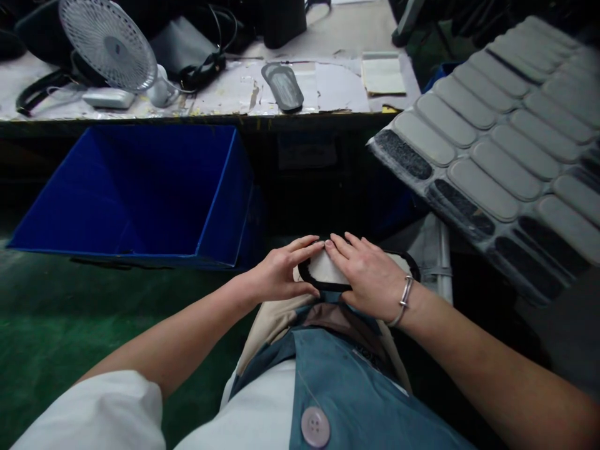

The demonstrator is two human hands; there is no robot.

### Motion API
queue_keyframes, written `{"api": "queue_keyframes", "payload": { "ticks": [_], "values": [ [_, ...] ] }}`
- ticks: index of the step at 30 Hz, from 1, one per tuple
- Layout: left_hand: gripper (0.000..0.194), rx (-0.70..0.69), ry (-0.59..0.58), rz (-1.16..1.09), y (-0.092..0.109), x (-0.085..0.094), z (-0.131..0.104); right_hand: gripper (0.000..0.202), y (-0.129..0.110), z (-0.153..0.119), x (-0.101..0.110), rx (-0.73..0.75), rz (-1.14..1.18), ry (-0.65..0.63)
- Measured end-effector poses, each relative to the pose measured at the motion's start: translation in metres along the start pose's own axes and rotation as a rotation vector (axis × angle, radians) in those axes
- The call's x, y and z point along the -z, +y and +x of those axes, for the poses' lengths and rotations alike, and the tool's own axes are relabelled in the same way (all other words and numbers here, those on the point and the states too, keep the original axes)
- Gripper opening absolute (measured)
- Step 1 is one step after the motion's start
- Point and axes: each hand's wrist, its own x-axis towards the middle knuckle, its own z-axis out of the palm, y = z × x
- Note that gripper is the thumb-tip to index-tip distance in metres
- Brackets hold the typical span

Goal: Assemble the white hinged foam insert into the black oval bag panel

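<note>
Left hand [287, 270]: resting at the left end of the pad, fingers stretched over its far edge and thumb apart at the near edge; you can't tell from this view whether it pinches.
Right hand [372, 280]: laid flat across the pad, palm down, fingertips just beside those of your left; a bracelet [405, 302] circles the wrist.
Pad [324, 270]: pale, rounded and black-rimmed, at your lap above the apron [356, 387], partly hidden by both hands.
Blue bin [224, 187]: ahead on your left, below the bench [342, 31].
Bench top: a fan [115, 47] at left, a grey rounded piece [285, 89] nearer the middle, paper [383, 74] at right.
Board [438, 174]: slanted on your right, bearing rows of pale oval pieces [424, 139].
</note>
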Motion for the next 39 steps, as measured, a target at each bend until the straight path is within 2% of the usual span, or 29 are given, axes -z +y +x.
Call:
{"api": "queue_keyframes", "payload": {
  "ticks": [3, 6, 7, 9, 10, 12, 15, 20, 24, 26, 28, 30, 32, 34, 35, 37, 39],
  "values": [
    [0.094, 0.078, 0.051, -0.217, 0.0, -0.005, -0.006, 0.086, -0.002, 0.0, 0.002, -0.015, -0.005, 0.013],
    [0.103, 0.227, 0.096, -0.669, 0.002, -0.014, -0.015, 0.09, 0.006, -0.001, 0.001, -0.002, 0.062, 0.016],
    [0.096, 0.283, 0.133, -0.839, 0.003, -0.019, -0.017, 0.093, 0.011, -0.002, 0.0, 0.011, 0.095, 0.01],
    [0.071, 0.379, 0.266, -1.128, 0.006, -0.028, -0.02, 0.101, 0.019, -0.004, -0.002, 0.029, 0.148, 0.001],
    [0.059, 0.421, 0.348, -1.231, 0.008, -0.032, -0.02, 0.104, 0.022, -0.004, -0.003, 0.037, 0.163, 0.0],
    [0.048, 0.48, 0.474, -1.343, 0.011, -0.04, -0.018, 0.104, 0.025, -0.005, -0.004, 0.044, 0.168, 0.009],
    [0.049, 0.486, 0.525, -1.311, 0.013, -0.05, -0.016, 0.097, 0.021, -0.006, -0.002, 0.042, 0.131, 0.021],
    [0.053, 0.433, 0.555, -1.099, 0.013, -0.061, -0.016, 0.088, 0.008, -0.004, 0.003, 0.004, 0.063, 0.032],
    [0.049, 0.449, 0.628, -0.957, 0.017, -0.063, -0.014, 0.09, 0.008, -0.004, 0.003, 0.006, 0.121, 0.055],
    [0.049, 0.473, 0.618, -0.976, 0.019, -0.059, -0.013, 0.088, 0.019, -0.01, 0.003, 0.056, 0.247, 0.075],
    [0.046, 0.521, 0.583, -1.043, 0.021, -0.051, -0.012, 0.075, 0.038, -0.022, 0.0, 0.053, 0.441, 0.157],
    [0.042, 0.607, 0.56, -1.083, 0.022, -0.042, -0.007, 0.056, 0.065, -0.039, -0.008, -0.098, 0.688, 0.325],
    [0.036, 0.692, 0.567, -1.074, 0.022, -0.037, 0.001, 0.05, 0.093, -0.057, -0.021, -0.357, 0.96, 0.471],
    [0.028, 0.733, 0.611, -1.051, 0.022, -0.036, 0.011, 0.06, 0.115, -0.072, -0.038, -0.552, 1.153, 0.415],
    [0.025, 0.742, 0.63, -1.047, 0.022, -0.036, 0.016, 0.063, 0.122, -0.077, -0.046, -0.594, 1.19, 0.369],
    [0.022, 0.759, 0.648, -1.049, 0.024, -0.039, 0.024, 0.064, 0.13, -0.079, -0.059, -0.583, 1.224, 0.267],
    [0.024, 0.79, 0.647, -1.049, 0.027, -0.041, 0.028, 0.062, 0.129, -0.075, -0.065, -0.492, 1.236, 0.208]
  ]
}}
